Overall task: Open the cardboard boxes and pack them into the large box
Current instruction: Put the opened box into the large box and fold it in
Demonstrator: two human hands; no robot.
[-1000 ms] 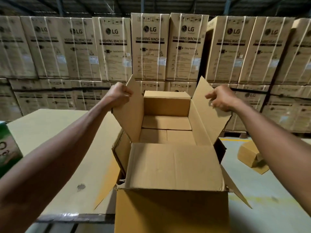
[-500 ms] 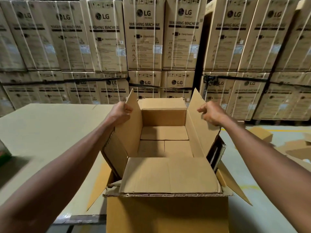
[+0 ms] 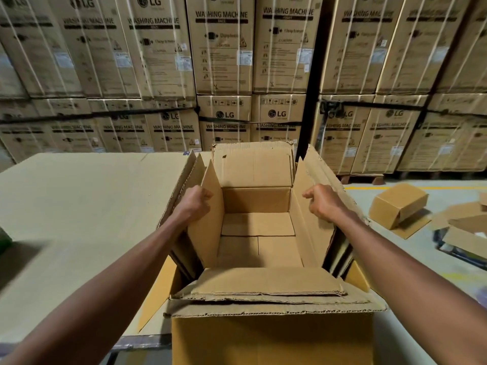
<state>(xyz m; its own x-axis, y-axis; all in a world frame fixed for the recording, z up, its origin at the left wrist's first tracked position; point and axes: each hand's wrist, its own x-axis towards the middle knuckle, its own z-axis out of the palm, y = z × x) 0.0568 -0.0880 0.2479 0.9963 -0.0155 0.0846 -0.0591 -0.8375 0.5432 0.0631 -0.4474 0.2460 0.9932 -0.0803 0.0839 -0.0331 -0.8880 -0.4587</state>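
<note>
— Well, what can't you make out?

— The inner cardboard box (image 3: pixel 257 227) sits down inside the large box (image 3: pixel 271 335), so only its opened top and floor show; its outer walls are hidden. The large box's lower part is cut off by the bottom edge. A green thing (image 3: pixel 4 239) at the far left is mostly out of view and blurred.

— And the hands?

— The left hand (image 3: pixel 193 202) is clenched on the inner box's left flap (image 3: pixel 209 222), holding it upright. The right hand (image 3: pixel 322 202) is curled against the right flap (image 3: pixel 311 227); whether it pinches the flap or only presses it, I cannot tell. The box opening lies between the two hands, just below them.

— Edges, room?

— The far flap (image 3: pixel 253 164) stands up; the near flap (image 3: pixel 266 281) lies folded toward the person over the large box's ragged front rim. The large box touches the table (image 3: pixel 79 206) on its left. To the right is bare floor (image 3: pixel 400 259), with a small loose box (image 3: pixel 398 204) and flattened cardboard (image 3: pixel 466 230) well apart. Stacked washing-machine cartons (image 3: pixel 224 61) wall off the back.
</note>
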